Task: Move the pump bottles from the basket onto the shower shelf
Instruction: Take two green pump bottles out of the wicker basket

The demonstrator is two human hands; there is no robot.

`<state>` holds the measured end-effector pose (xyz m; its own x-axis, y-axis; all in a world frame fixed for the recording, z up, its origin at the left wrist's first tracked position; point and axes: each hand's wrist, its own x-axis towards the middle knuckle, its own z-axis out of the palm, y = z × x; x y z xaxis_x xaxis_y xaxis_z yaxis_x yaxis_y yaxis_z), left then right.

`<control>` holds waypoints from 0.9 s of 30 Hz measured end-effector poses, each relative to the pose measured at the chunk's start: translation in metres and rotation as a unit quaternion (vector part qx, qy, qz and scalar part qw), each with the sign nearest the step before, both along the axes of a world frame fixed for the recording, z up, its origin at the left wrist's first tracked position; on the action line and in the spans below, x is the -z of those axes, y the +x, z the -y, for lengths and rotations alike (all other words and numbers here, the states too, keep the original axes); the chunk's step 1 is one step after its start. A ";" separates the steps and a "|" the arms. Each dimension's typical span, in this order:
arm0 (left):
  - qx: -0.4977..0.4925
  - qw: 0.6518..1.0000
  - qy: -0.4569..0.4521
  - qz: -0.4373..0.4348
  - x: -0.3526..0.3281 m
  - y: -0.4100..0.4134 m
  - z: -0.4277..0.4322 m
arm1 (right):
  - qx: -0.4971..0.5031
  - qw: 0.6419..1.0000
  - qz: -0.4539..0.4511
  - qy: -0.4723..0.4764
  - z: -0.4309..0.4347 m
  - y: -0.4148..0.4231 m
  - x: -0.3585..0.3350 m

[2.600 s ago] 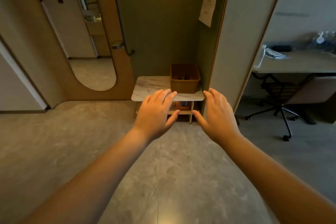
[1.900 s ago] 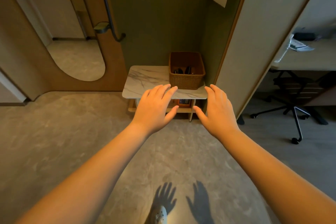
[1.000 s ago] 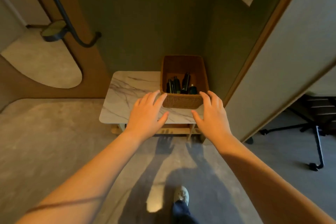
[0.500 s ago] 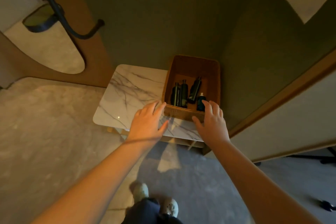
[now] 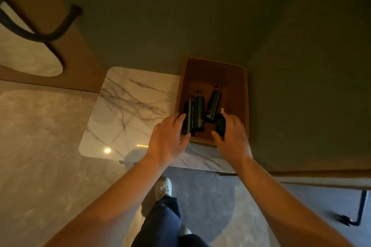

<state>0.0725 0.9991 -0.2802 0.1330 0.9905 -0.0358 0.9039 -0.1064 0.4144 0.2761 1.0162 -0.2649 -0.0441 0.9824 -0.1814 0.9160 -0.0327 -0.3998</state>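
Observation:
A brown wicker basket (image 5: 213, 66) stands on the right end of a white marble-topped bench (image 5: 128, 110). Inside it are several dark pump bottles: two side by side at the left (image 5: 195, 112), one leaning in the middle (image 5: 213, 103), and a shorter one with a white pump top (image 5: 220, 124) at the front right. My left hand (image 5: 167, 140) hovers over the basket's front left corner, fingers spread, holding nothing. My right hand (image 5: 232, 138) is over the front right rim, fingers apart beside the short bottle. No shower shelf is in view.
A green wall rises behind the bench and a panel edge (image 5: 321, 174) closes the right side. A brown panel with an oval cutout and a black curved handle (image 5: 50, 34) stands at the left. My shoe (image 5: 163, 188) and leg are on the stone floor below.
I have stepped closer and the view has tilted down over the basket. Both hands have moved forward from the bench's front edge to the basket's front rim.

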 end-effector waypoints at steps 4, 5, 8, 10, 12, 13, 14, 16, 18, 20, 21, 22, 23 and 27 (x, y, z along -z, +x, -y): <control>-0.006 0.999 -0.030 0.027 0.031 -0.002 -0.044 | 0.017 0.999 0.000 -0.035 -0.040 -0.014 0.031; -0.006 0.999 -0.039 0.036 0.040 -0.001 -0.053 | 0.024 0.999 -0.009 -0.041 -0.048 -0.017 0.040; 0.002 0.996 -0.066 0.056 0.064 0.004 -0.075 | 0.031 0.998 -0.022 -0.044 -0.072 -0.019 0.067; 0.003 0.994 -0.079 0.069 0.081 0.010 -0.088 | 0.032 0.998 -0.028 -0.053 -0.087 -0.017 0.086; -0.005 0.992 -0.095 0.083 0.102 0.015 -0.100 | 0.029 0.997 -0.038 -0.065 -0.103 -0.014 0.110; -0.009 0.991 -0.097 0.088 0.116 0.018 -0.105 | 0.028 0.996 -0.040 -0.070 -0.112 -0.012 0.125; -0.013 0.991 -0.096 0.091 0.128 0.020 -0.111 | 0.029 0.996 -0.043 -0.072 -0.121 -0.011 0.137; -0.025 0.990 -0.101 0.094 0.147 0.027 -0.120 | 0.039 0.995 -0.052 -0.076 -0.136 -0.008 0.159; -0.045 0.987 -0.111 0.104 0.165 0.034 -0.129 | 0.043 0.994 -0.069 -0.079 -0.149 -0.006 0.179; -0.068 0.984 -0.122 0.115 0.187 0.040 -0.139 | 0.042 0.992 -0.084 -0.079 -0.160 -0.004 0.201; -0.078 0.982 -0.127 0.119 0.199 0.043 -0.144 | 0.041 0.992 -0.092 -0.079 -0.166 -0.004 0.215; -0.085 0.980 -0.131 0.121 0.209 0.048 -0.148 | 0.037 0.991 -0.100 -0.076 -0.172 -0.003 0.226; -0.089 0.979 -0.134 0.123 0.217 0.052 -0.154 | 0.034 0.991 -0.105 -0.074 -0.177 -0.003 0.237; -0.112 0.971 -0.155 0.145 0.247 0.073 -0.174 | 0.028 0.991 -0.111 -0.074 -0.196 -0.001 0.275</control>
<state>0.1455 1.1727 -0.5277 -0.0352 0.9431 -0.3307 0.7307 0.2501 0.6352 0.2755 1.2125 -0.5399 -0.0444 0.9480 -0.3151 0.8006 -0.1549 -0.5789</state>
